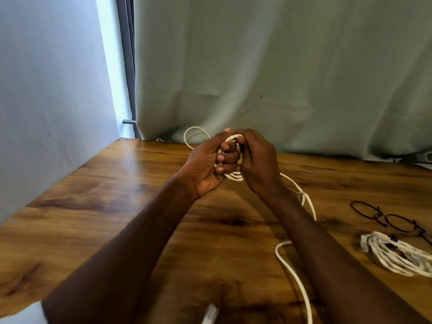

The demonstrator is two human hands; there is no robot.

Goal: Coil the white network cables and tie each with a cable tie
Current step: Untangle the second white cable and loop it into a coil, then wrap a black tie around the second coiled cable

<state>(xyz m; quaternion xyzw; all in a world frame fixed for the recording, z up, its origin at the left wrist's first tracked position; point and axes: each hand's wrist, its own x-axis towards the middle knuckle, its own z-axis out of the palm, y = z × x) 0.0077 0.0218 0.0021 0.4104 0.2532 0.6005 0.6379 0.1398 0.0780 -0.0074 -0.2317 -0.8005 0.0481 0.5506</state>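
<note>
The left hand (205,164) and right hand (257,160) both curl tight round the coil (235,176) — light, springy cable, likely to unwind unless pinched where the loops cross.

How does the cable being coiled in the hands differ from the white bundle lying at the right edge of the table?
The cable in the hands is held above the table, gripped by the left hand and right hand; the bundle lies untouched. The held cable trails a loose tail; the bundle appears gathered, something dark across it. Both are white.
</note>
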